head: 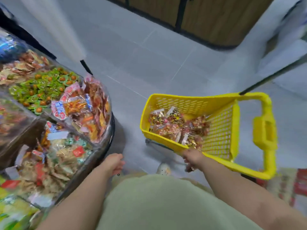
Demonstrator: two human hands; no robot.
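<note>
A yellow plastic shopping basket (189, 103) stands on the grey floor at the right, with several small wrapped snack packets (179, 127) lying in it. My right hand (193, 159) hangs at the basket's near rim and grips a small wrapped snack (189, 168) under its fingers. My left hand (114, 163) hangs beside the round display bin, fingers loosely curled, holding nothing. The picture is blurred by motion.
A round clear display bin (106, 136) at the left is split into compartments full of wrapped snacks (83, 110). A wood-panelled counter (207, 19) stands at the back. More packaged goods (297, 185) sit at the right edge. Grey floor tiles (149, 63) lie between.
</note>
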